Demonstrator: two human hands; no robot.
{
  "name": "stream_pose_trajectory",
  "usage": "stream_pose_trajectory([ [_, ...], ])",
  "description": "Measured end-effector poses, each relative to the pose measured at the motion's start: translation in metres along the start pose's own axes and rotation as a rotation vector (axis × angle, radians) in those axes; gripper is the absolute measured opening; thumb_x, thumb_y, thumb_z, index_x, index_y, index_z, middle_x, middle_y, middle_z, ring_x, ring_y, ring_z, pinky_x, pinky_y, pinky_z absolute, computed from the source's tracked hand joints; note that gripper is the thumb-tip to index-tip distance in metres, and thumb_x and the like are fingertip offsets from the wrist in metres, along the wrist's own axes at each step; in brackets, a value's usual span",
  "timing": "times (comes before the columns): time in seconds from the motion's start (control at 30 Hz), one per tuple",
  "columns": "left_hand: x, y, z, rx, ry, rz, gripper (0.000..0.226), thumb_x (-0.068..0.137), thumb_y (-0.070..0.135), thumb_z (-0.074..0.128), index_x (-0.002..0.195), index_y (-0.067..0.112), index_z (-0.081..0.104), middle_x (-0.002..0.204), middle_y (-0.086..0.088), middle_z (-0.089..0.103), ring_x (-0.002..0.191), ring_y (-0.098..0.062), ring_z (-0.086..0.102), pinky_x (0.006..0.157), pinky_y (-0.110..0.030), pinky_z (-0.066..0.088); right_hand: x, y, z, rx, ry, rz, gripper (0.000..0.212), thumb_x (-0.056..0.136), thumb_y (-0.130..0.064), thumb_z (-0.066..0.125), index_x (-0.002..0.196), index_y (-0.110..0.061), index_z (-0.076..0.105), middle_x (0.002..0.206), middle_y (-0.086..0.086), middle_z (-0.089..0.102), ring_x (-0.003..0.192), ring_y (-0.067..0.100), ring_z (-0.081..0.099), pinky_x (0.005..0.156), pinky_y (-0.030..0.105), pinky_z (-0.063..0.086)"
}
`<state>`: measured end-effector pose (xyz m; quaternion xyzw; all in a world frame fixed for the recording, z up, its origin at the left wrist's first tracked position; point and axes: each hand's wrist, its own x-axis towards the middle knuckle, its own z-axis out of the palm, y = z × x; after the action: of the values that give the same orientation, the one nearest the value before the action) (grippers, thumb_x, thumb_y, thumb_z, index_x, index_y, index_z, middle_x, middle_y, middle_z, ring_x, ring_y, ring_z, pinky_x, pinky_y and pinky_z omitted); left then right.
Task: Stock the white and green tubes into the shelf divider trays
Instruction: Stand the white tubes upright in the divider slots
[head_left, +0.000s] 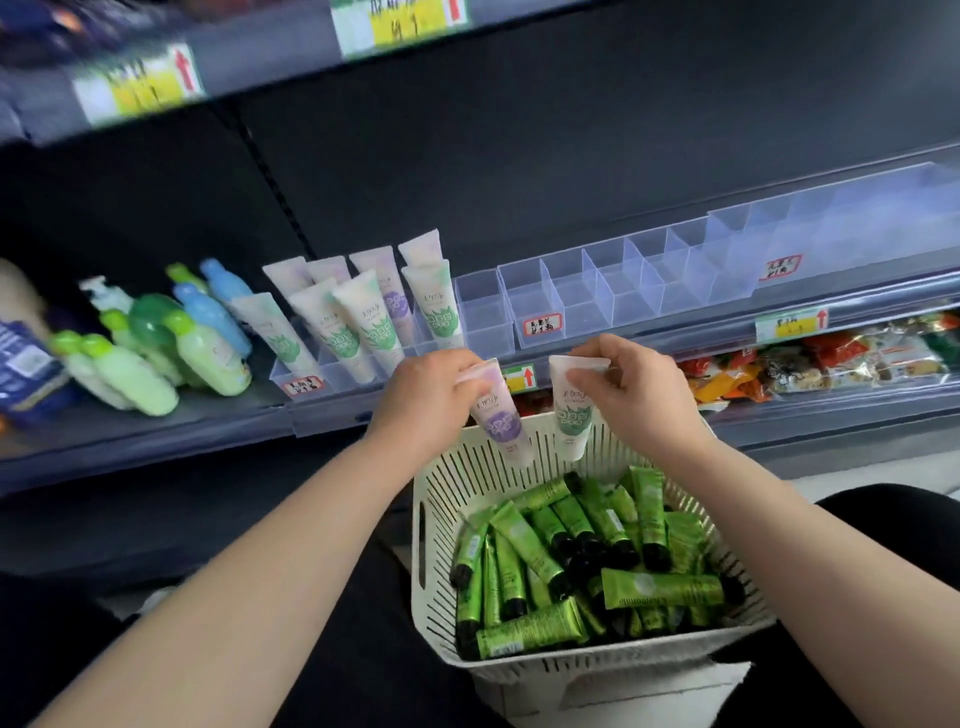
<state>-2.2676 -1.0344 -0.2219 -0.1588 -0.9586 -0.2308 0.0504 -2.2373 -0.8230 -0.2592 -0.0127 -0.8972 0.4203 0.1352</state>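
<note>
Two hands work just above the basket (431, 519), each pinching one tube by its crimped end. Our left hand (431, 395) holds the purple-print tube (501, 426) and our right hand (634, 395) the green-print tube (571, 415). Both tubes hang cap-down, matching the way the shelved stock stands. In the basket lies a heap of green tubes (660, 587), not yet shelved. On the shelf (156, 431) ahead, white tubes (363, 317) stand cap-down and lean back in the left compartments. The clear trays (571, 296) to their right hold nothing. We judge the held pair is bound for the first of these.
</note>
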Motion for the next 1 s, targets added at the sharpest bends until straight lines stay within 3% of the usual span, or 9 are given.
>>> stream_pose_trajectory([
  [0.13, 0.012, 0.013, -0.025, 0.025, 0.102, 0.036, 0.021, 0.093, 0.026, 0.058, 0.110, 0.021, 0.070, 0.097, 0.002, 0.066, 0.090, -0.018, 0.057, 0.075, -0.031, 0.043, 0.021, -0.017, -0.009, 0.047, 0.043, -0.028, 0.013, 0.087, -0.028, 0.061, 0.100, -0.031, 0.064, 0.080, -0.006, 0.068, 0.068, 0.012, 0.060, 0.059, 0.030, 0.048],
  [0.23, 0.038, 0.021, -0.046, 0.005, 0.283, 0.054, 0.023, 0.093, 0.024, 0.056, 0.112, 0.024, 0.071, 0.108, 0.001, 0.069, 0.098, -0.020, 0.059, 0.085, -0.035, 0.047, 0.039, -0.027, -0.017, 0.096, 0.112, -0.038, 0.013, 0.089, -0.027, 0.060, 0.102, -0.028, 0.064, 0.081, -0.004, 0.066, 0.067, 0.012, 0.057, 0.057, 0.028, 0.042],
  [0.37, 0.089, 0.028, -0.063, 0.002, 0.384, 0.034, 0.025, 0.094, 0.022, 0.048, 0.106, 0.027, 0.069, 0.101, 0.001, 0.066, 0.092, -0.023, 0.059, 0.078, -0.039, 0.050, 0.064, -0.037, -0.022, 0.119, 0.168, -0.044, 0.007, 0.091, -0.026, 0.058, 0.096, -0.030, 0.061, 0.074, -0.008, 0.061, 0.060, 0.007, 0.051, 0.052, 0.027, 0.035],
  [0.53, 0.149, 0.025, -0.062, 0.305, 0.259, 0.007, 0.024, 0.096, 0.019, 0.044, 0.106, 0.020, 0.066, 0.098, -0.005, 0.063, 0.089, -0.029, 0.058, 0.078, -0.042, 0.049, 0.092, -0.039, -0.020, 0.155, 0.148, -0.062, 0.006, 0.092, -0.026, 0.056, 0.091, -0.031, 0.057, 0.065, -0.015, 0.053, 0.049, 0.001, 0.043, 0.046, 0.020, 0.028],
  [0.6, 0.170, 0.022, -0.057, 0.386, 0.148, -0.053, 0.023, 0.092, 0.016, 0.046, 0.100, 0.018, 0.067, 0.093, -0.008, 0.064, 0.086, -0.032, 0.061, 0.073, -0.037, 0.051, 0.101, -0.038, -0.018, 0.172, 0.148, -0.075, 0.003, 0.093, -0.026, 0.057, 0.093, -0.030, 0.058, 0.068, -0.015, 0.055, 0.050, -0.001, 0.044, 0.045, 0.017, 0.029],
  [0.7, 0.194, 0.017, -0.045, 0.468, 0.016, -0.088, 0.023, 0.090, 0.008, 0.048, 0.099, 0.013, 0.068, 0.096, -0.010, 0.065, 0.089, -0.033, 0.062, 0.066, -0.030, 0.040, 0.114, -0.038, -0.013, 0.204, 0.154, -0.092, 0.003, 0.092, -0.026, 0.058, 0.095, -0.027, 0.059, 0.075, -0.013, 0.060, 0.056, 0.001, 0.047, 0.049, 0.019, 0.033],
  [0.83, 0.214, 0.005, -0.035, 0.401, -0.038, -0.147, 0.027, 0.089, 0.005, 0.050, 0.102, 0.016, 0.071, 0.102, -0.009, 0.067, 0.092, -0.029, 0.059, 0.077, -0.031, 0.040, 0.129, -0.042, -0.006, 0.256, 0.155, -0.116, 0.002, 0.091, -0.024, 0.060, 0.092, -0.026, 0.060, 0.080, -0.014, 0.063, 0.071, 0.004, 0.058, 0.056, 0.024, 0.044],
  [0.9, 0.219, -0.001, -0.032, 0.363, -0.063, -0.159, 0.029, 0.088, 0.003, 0.051, 0.100, 0.018, 0.072, 0.102, -0.008, 0.067, 0.089, -0.027, 0.056, 0.090, -0.037, 0.043, 0.138, -0.047, 0.000, 0.226, 0.138, -0.133, 0.005, 0.091, -0.023, 0.060, 0.091, -0.027, 0.059, 0.080, -0.013, 0.063, 0.070, 0.005, 0.058, 0.056, 0.025, 0.045],
  [1.0, 0.219, -0.012, -0.036, 0.243, 0.012, -0.134, 0.026, 0.086, 0.001, 0.049, 0.086, 0.018, 0.068, 0.096, -0.003, 0.065, 0.087, -0.029, 0.055, 0.098, -0.042, 0.046, 0.151, -0.055, 0.012, 0.176, 0.111, -0.151, 0.005, 0.091, -0.021, 0.058, 0.094, -0.025, 0.061, 0.081, -0.008, 0.065, 0.072, 0.009, 0.059, 0.060, 0.033, 0.051],
])
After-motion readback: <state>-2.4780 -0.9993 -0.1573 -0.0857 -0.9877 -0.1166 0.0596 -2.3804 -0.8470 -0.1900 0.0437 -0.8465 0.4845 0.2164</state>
